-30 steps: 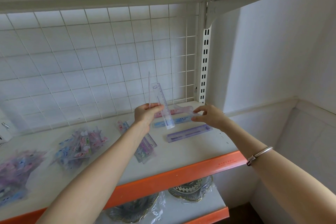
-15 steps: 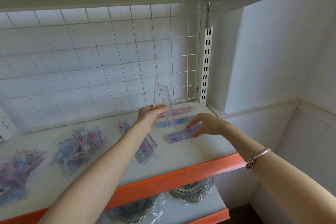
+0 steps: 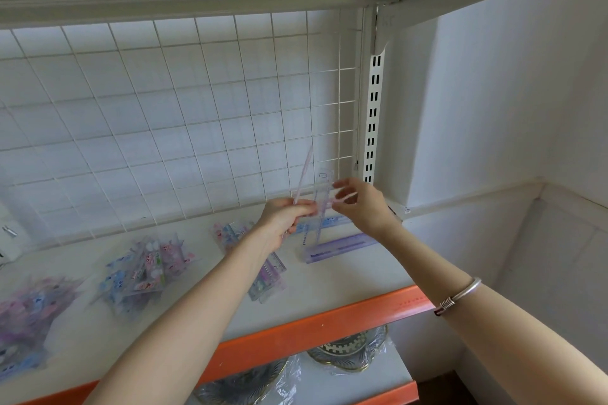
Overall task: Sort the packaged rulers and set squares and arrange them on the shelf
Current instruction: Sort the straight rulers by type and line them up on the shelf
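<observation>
— Head camera catches it: the right hand (image 3: 362, 207) has left the purple ruler (image 3: 342, 245) lying on the shelf (image 3: 329, 322) and come up to the upright rulers (image 3: 309, 181).
— Who holds those?
— The left hand (image 3: 286, 217), pinching their lower ends above the shelf's back right corner. The right hand's fingers are spread beside the clear ruler (image 3: 322, 194); blur hides whether they touch.
— So purple is placed?
— I'd say so, in front of the blue ruler (image 3: 332, 223). Another likely comes off the bunch next. Heaped packs (image 3: 148, 270) at the left look unsorted.
</observation>
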### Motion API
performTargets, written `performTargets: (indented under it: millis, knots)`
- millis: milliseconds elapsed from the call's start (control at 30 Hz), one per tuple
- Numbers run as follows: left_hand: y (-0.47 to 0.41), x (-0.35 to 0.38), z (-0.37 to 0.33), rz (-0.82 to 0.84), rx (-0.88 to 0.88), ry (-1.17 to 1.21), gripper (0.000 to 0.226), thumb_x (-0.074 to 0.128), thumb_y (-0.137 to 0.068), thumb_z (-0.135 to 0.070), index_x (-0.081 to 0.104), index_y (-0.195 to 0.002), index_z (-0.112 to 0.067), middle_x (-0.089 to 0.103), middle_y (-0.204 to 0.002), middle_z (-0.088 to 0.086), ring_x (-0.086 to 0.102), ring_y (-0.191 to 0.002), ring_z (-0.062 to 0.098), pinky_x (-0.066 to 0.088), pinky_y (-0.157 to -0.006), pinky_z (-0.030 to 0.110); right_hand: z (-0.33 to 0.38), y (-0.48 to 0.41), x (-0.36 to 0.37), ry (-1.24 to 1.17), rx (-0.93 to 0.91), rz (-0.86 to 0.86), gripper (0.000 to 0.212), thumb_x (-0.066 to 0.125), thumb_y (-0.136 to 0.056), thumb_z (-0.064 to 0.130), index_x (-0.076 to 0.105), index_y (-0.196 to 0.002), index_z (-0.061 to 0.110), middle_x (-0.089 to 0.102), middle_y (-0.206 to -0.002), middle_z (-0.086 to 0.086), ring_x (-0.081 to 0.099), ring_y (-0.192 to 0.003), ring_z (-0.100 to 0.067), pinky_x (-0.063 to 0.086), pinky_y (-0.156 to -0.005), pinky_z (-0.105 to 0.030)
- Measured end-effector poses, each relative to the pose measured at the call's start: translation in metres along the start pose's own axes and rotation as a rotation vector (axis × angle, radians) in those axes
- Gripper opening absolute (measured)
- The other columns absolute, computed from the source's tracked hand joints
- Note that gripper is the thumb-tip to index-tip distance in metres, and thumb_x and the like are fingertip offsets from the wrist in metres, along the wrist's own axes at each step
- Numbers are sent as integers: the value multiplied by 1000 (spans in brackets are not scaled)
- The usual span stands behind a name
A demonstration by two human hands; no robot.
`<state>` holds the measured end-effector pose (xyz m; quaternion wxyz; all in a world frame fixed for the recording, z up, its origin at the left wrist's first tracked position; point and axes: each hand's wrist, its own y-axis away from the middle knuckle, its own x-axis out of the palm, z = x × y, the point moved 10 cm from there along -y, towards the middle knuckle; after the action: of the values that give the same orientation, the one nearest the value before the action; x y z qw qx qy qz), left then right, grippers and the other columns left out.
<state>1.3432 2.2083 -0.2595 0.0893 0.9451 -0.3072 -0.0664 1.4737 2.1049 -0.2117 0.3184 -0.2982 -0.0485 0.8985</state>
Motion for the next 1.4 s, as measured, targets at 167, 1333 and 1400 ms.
performTargets:
  millis: [167,1333,1400]
  knots:
    - [2,0,-8,29,35,-160,9,70,-84,-10,72,-91,-16,68,-78,-2,34,-53,6,24,-48,19,16,-3,-4,263,-176,-70,62,66,-78,-4,50,-132,22,42,-125,-6,47,-106,-18,42,-93,-26]
    - [22,39,-51,-76,635,-730,8,76,-77,-21,75,-81,-14,71,-73,-1,62,-71,14,47,-67,28,-63,12,-22,-689,434,-32,8,62,-85,-6,63,-77,-3,63,-77,-16,68,-60,-19,58,-65,-20]
    - [15,38,-43,0,564,-709,9,79,-75,-21,76,-81,-15,68,-71,-7,57,-67,0,42,-64,16,-63,11,-22,-713,419,-15,9,61,-84,-9,63,-77,-5,62,-77,-15,67,-61,-18,57,-66,-18]
